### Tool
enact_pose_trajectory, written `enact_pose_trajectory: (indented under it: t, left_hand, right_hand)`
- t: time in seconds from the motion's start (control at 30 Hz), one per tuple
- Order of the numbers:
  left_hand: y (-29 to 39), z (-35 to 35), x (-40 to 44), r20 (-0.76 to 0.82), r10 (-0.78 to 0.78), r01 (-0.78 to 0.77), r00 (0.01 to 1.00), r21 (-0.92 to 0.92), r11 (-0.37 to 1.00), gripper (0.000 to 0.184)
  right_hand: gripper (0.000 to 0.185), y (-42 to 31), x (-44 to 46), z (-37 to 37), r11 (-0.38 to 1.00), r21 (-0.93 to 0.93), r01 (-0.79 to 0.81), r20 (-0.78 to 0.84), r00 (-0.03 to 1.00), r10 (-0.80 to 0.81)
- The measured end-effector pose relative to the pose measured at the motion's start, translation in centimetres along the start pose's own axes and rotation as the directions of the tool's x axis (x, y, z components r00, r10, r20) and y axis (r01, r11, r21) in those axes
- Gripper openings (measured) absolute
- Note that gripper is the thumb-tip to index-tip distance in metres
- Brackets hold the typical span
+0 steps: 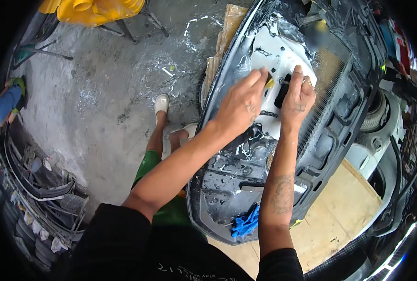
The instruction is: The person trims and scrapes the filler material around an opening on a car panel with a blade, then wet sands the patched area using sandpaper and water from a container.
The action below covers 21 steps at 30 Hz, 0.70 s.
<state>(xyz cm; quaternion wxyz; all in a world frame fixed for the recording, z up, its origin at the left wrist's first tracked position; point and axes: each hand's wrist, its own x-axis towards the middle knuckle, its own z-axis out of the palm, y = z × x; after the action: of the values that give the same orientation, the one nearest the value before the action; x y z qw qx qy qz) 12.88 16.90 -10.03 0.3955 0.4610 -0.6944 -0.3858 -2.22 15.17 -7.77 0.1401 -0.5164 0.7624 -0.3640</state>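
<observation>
A large black car panel (pixel 217 182) with moulded recesses and a strip of mesh (pixel 314 117) lies lengthwise before me. A white, glossy, wet-looking area (pixel 264 40) spreads over its middle. Above this area is my left hand (pixel 243 100), its fingers closed around a small piece with a yellow end (pixel 270 83); its kind is unclear. Just to the right, my right hand (pixel 298 100) is closed too, thumb against curled fingers. Whatever it grips is mostly hidden. Beside those fingers shows a dark rectangular patch (pixel 281 93), either a part or an opening.
A crumpled blue glove (pixel 246 222) lies on the panel's near end. Under the panel are cardboard (pixel 234 21) and a wooden board (pixel 344 210). Car parts (pixel 377 136) stand at right, and more pile up (pixel 44 178) at left. A yellow chair (pixel 100 11) stands far left on concrete.
</observation>
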Motion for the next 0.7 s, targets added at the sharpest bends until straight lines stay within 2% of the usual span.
enact_pose_trajectory:
  t: [0.1, 0.2, 0.23, 0.33, 0.37, 0.4, 0.47, 0.5, 0.57, 0.67, 0.7]
  left_hand:
    - [0.6, -0.1, -1.8, 0.0, 0.024, -0.024, 1.0, -0.04, 0.999, 0.038]
    - [-0.6, -0.1, 0.5, 0.01, 0.027, -0.027, 1.0, 0.006, 1.0, 0.038]
    - [0.3, -0.6, 0.1, 0.08, -0.087, 0.092, 0.993, -0.064, 0.994, 0.035]
    - [0.2, -0.2, -1.8, 0.025, 0.013, -0.011, 1.0, -0.063, 0.998, 0.033]
    - [-0.9, 0.4, -1.4, -0.041, 0.067, -0.07, 0.997, -0.078, 0.994, 0.034]
    - [-1.3, 0.0, -0.1, -0.036, 0.085, -0.087, 0.996, -0.045, 0.995, 0.035]
    - [-0.1, -0.4, 0.0, 0.026, -0.027, 0.029, 0.999, -0.078, 0.997, 0.036]
    - [0.0, -0.4, -0.5, 0.024, -0.024, 0.025, 0.999, -0.079, 0.997, 0.036]
    - [-0.2, -0.1, -1.9, 0.027, 0.04, -0.038, 0.999, -0.083, 0.996, 0.034]
    - [-0.6, 0.0, 0.6, -0.015, 0.058, -0.058, 0.998, -0.02, 0.998, 0.035]
    - [-0.5, -0.1, -0.1, -0.027, 0.017, -0.02, 0.999, -0.113, 0.993, 0.046]
  right_hand:
    - [0.05, 0.4, 0.3, 0.3, 0.998, -0.005, 0.07, -0.019, 0.997, -0.07]
    - [0.05, 0.0, -0.4, 0.0, 0.998, -0.029, 0.055, -0.003, 0.998, -0.055]
    - [0.05, -0.3, 0.0, -0.1, 0.998, -0.048, 0.043, 0.0, 0.999, -0.043]
    - [0.05, 0.1, 0.3, 0.1, 0.993, -0.035, 0.111, 0.023, 0.994, -0.11]
    - [0.042, 0.2, -0.1, 0.3, 0.998, 0.029, 0.058, -0.029, 0.998, -0.058]
    - [0.042, 0.0, -0.2, 0.2, 0.998, 0.029, 0.052, -0.025, 0.998, -0.051]
    - [0.041, -0.2, 0.1, -0.1, 1.0, -0.023, -0.018, -0.006, 1.0, 0.018]
    - [0.041, 0.2, 0.2, -0.1, 1.0, -0.023, -0.016, -0.009, 1.0, 0.016]
    - [0.043, 1.3, 0.2, 0.2, 0.993, -0.037, 0.109, 0.0, 0.994, -0.109]
    - [0.046, 0.1, 0.0, 0.2, 0.998, 0.003, 0.059, -0.021, 0.998, -0.059]
    - [0.046, 0.3, 0.0, 0.2, 0.998, 0.003, 0.062, -0.026, 0.998, -0.062]
